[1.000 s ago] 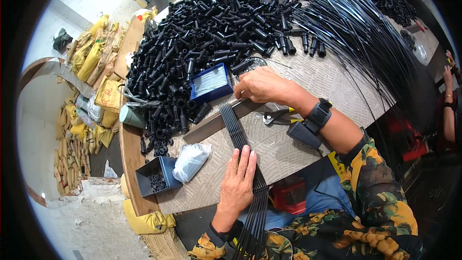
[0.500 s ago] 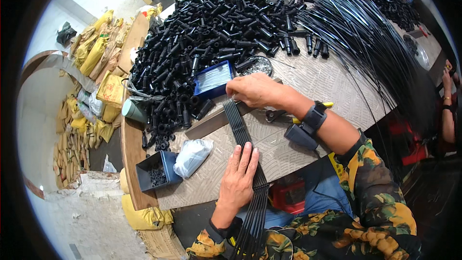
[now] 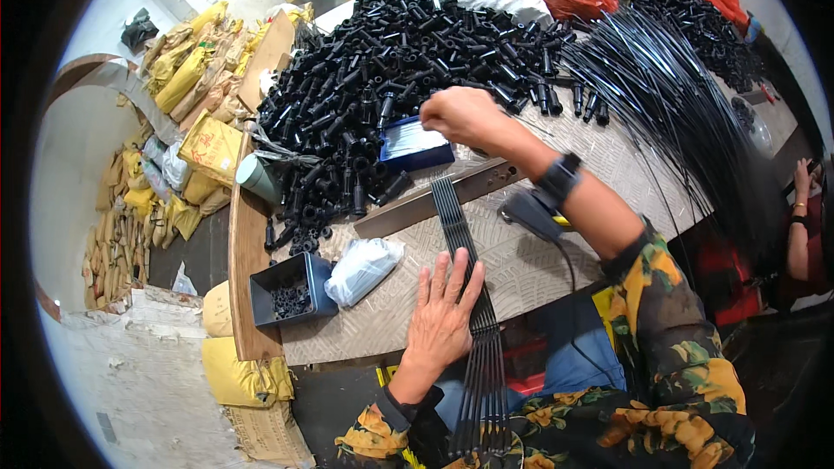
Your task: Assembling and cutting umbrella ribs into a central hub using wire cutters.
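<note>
A flat row of thin black rods [image 3: 455, 224] lies side by side across the near table edge, with the far ends over a metal bar [image 3: 400, 215]. My left hand [image 3: 441, 308] is open, fingers spread, resting at the left side of the rods and partly over them. Over a small blue box [image 3: 421, 161] holding thin pale pins [image 3: 405, 139], my right hand [image 3: 469, 115] is bent with its fingers pinched together. Whatever may be between those fingertips is hidden. Below the right wrist, a dark device [image 3: 532, 215] with a cable lies near the table edge.
A large heap of black tubular parts [image 3: 347, 95] covers the far left of the table [image 3: 347, 330]. Long black rods [image 3: 669, 78] fan out at the right. A dark bin [image 3: 323, 282] and a plastic-wrapped bundle [image 3: 365, 269] stand near left. Another person's arm [image 3: 797, 234] shows at far right.
My right hand has moved away from the rods' far ends, up over the blue box. My left fingers have spread wider on the rods. The whole view has shifted slightly.
</note>
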`<state>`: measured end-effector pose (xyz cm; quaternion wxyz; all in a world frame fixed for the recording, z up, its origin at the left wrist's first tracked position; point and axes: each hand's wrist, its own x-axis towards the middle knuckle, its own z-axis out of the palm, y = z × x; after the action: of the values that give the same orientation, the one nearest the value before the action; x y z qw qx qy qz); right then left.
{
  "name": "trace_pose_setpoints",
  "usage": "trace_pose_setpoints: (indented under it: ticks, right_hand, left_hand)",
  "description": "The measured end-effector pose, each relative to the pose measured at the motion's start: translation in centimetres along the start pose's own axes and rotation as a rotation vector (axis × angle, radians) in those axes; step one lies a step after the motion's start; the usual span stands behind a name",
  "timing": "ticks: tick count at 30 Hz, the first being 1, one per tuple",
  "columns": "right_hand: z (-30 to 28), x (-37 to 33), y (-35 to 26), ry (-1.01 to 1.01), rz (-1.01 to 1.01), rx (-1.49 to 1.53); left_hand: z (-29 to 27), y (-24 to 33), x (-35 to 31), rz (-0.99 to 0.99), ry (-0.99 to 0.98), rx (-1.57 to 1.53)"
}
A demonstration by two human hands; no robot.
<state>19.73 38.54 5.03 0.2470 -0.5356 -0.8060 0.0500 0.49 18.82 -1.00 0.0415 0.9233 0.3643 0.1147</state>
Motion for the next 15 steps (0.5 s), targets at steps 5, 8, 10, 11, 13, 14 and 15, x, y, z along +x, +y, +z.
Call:
trace_pose_setpoints:
  ticks: [5,8,10,11,13,14,15]
  right_hand:
    - [4.1,4.3,-2.7,-0.223,-0.162,-0.339]
    - [4.1,4.6,-2.9,-0.241,-0.183,-0.316]
    - [3.6,4.5,-3.1,-0.209,-0.178,-0.302]
    - [3.7,4.4,-2.9,-0.209,-0.175,-0.307]
    - [3.9,3.9,-2.4,-0.174,-0.228,-0.352]
    - [3.7,3.4,-3.0,-0.158,-0.220,-0.361]
    - [3.6,2.6,-3.1,-0.159,-0.219,-0.359]
  left_hand:
    - [0.0,-0.3,-1.0,-0.018,-0.005,-0.115]
    - [0.1,0.2,-1.6,-0.024,0.020,-0.112]
    - [0.2,0.4,-2.0,-0.028,0.042,-0.120]
    - [0.1,0.5,-1.8,-0.033,0.050,-0.109]
    - [0.2,0.6,-1.6,-0.031,0.058,-0.101]
    - [0.3,0.4,-1.7,-0.034,0.061,-0.094]
    - [0.3,0.4,-1.8,-0.037,0.061,-0.087]
